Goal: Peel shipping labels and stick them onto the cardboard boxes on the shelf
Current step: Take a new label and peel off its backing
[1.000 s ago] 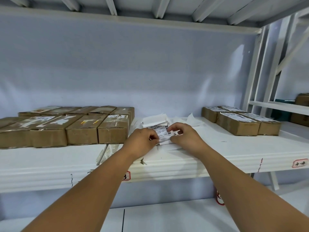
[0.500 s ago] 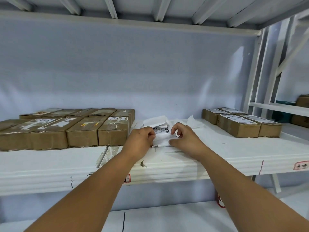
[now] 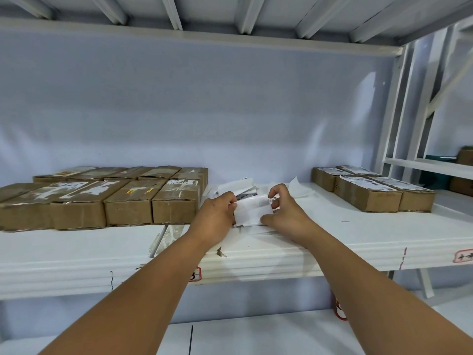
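Head view: both hands meet over the middle of the white shelf (image 3: pixel 332 242), between two groups of cardboard boxes. The left hand (image 3: pixel 217 213) pinches the left edge of a white label sheet (image 3: pixel 252 210), its grip clenched on the paper, probably to anchor the backing. The right hand (image 3: pixel 284 213) holds the sheet's right end, thumb low at the bottom corner and fingers (image 3: pixel 275 192) curled over the top corner where a scrap of barcode print shows; that grip looks set to work a corner free, so the step in hand appears to be the peeling itself. The sheet is raised just above the shelf, its blank side mostly toward the camera, likely so the edge can be picked at without the shelf in the way.

Behind the hands lies a loose pile of white paper (image 3: pixel 238 184), seemingly spent backings and more labels kept within reach. The boxes at left (image 3: pixel 128 201) carry torn tape and residue but no fresh labels, so they seem to be waiting; the nearest stands just beside the left hand. The boxes at right (image 3: pixel 368 193) already bear printed labels on top and sit well apart, likely as the finished group
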`<state>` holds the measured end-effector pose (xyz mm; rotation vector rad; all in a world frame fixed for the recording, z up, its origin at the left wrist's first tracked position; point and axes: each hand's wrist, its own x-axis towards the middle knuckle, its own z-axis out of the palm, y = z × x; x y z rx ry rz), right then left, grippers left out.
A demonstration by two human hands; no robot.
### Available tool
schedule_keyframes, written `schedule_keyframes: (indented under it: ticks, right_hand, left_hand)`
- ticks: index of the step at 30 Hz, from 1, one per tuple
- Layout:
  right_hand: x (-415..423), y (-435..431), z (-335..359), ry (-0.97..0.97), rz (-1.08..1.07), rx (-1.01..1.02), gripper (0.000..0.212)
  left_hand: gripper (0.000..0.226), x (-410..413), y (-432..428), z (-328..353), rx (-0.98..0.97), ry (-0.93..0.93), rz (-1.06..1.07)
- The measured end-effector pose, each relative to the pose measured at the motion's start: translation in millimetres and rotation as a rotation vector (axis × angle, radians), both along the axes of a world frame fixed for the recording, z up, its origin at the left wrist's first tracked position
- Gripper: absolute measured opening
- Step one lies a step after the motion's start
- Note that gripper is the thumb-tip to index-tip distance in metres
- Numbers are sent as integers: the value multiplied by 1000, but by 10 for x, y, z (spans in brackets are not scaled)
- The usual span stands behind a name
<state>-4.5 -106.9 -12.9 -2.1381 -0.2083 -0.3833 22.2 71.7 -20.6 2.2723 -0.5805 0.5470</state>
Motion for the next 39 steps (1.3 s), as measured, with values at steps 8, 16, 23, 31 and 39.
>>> schedule_keyframes:
  ticks: [8, 16, 23, 31, 39]
  right_hand:
    - [9, -21, -3, 36, 29, 105, 19]
    - [53, -59, -34, -15, -31, 95, 16]
    - [13, -29, -12, 19, 33, 132, 24]
    - [-40, -21, 18, 34, 80, 226, 24]
    - [-68, 12, 56, 38, -25, 169, 11]
  left_hand:
    - [17, -40, -10, 22, 50, 7, 13]
    - [29, -154, -48, 64, 176, 37, -46]
    - [21, -80, -55, 37, 230, -28, -7]
    - [28, -69, -59, 38, 141, -44, 4]
    - [15, -65, -45, 27, 91, -103, -2]
